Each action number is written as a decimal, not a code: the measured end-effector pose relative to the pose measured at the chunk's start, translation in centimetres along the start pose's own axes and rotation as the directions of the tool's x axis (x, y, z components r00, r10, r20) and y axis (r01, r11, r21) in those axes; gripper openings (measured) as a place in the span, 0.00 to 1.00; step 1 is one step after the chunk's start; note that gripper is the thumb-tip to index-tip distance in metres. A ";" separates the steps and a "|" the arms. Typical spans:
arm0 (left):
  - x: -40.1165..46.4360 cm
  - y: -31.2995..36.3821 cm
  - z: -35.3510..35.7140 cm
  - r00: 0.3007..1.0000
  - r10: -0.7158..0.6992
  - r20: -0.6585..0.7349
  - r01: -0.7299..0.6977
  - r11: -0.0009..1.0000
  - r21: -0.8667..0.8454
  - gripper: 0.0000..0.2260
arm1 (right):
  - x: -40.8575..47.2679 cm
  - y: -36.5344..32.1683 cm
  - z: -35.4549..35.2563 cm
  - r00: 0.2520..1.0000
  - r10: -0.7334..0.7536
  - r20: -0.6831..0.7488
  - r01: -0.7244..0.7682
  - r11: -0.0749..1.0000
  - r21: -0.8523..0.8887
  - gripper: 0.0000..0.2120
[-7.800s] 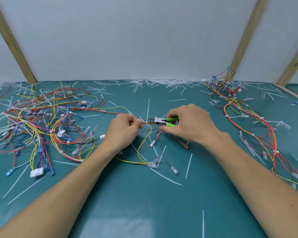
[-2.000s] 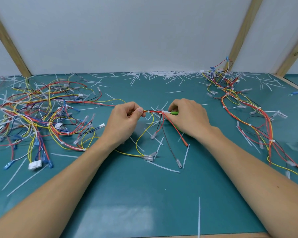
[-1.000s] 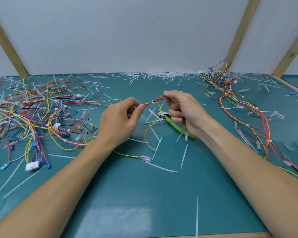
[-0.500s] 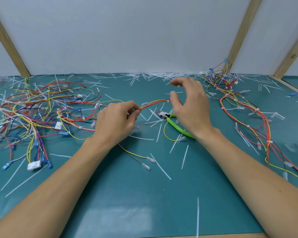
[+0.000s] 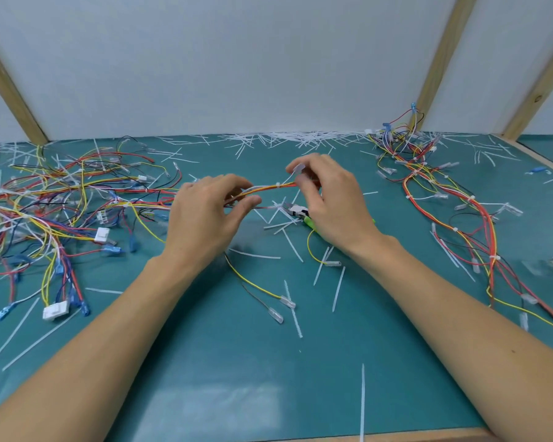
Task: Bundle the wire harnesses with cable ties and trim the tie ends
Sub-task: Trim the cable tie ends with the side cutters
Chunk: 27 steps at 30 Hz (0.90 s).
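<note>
Now, your hands: left hand [image 5: 205,215] pinches the harness [image 5: 268,188]; right hand [image 5: 329,199] pinches its other end.
Harness: stretched between your hands, above the mat [image 5: 237,362].
Cutters [image 5: 300,215]: lying under your right hand.
Risk: loose branch wires may get missed by your tie.

We note a red, orange and yellow wire harness [image 5: 268,188] held off the green mat, stretched nearly level, with a white cable tie [image 5: 278,185] cinched round it mid-span. Its loose yellow and dark leads trail down to clear terminals near us. Green-handled cutters [image 5: 302,215] lie flat on the mat just beneath. A tangled unbundled heap [image 5: 61,199] sits far left; tied harnesses [image 5: 444,199] run along the right.
</note>
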<state>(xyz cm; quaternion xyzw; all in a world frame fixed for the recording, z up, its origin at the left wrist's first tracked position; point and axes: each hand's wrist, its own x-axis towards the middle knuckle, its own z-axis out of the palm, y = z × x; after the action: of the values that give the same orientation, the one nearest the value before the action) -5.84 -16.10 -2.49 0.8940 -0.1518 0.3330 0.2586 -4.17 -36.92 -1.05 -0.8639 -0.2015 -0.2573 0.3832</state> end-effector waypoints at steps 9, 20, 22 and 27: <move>0.1 -0.6 -0.1 0.999 -0.039 0.010 0.038 0.993 0.111 0.04 | 0.1 0.6 -0.2 0.985 0.132 -0.107 -0.131 0.991 0.020 0.09; 0.2 0.0 0.1 0.999 0.044 -0.002 -0.044 0.999 -0.014 0.10 | -0.7 -2.1 0.2 0.944 -0.323 0.064 0.329 0.932 -0.148 0.21; 0.2 0.3 0.1 0.998 0.064 -0.015 -0.065 0.997 -0.037 0.14 | -1.2 -1.8 1.0 0.951 -0.244 0.190 0.267 0.957 -0.108 0.21; 0.2 0.7 -0.3 0.999 0.038 -0.025 -0.039 0.998 -0.039 0.21 | -0.8 -0.5 0.9 0.983 -0.116 0.139 0.116 0.993 0.007 0.10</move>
<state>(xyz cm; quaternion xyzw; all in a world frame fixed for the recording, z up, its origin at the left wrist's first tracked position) -6.14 -16.55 -1.92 0.8815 -0.1723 0.3456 0.2716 -4.82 -36.06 -1.82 -0.8668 -0.2774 -0.2183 0.3521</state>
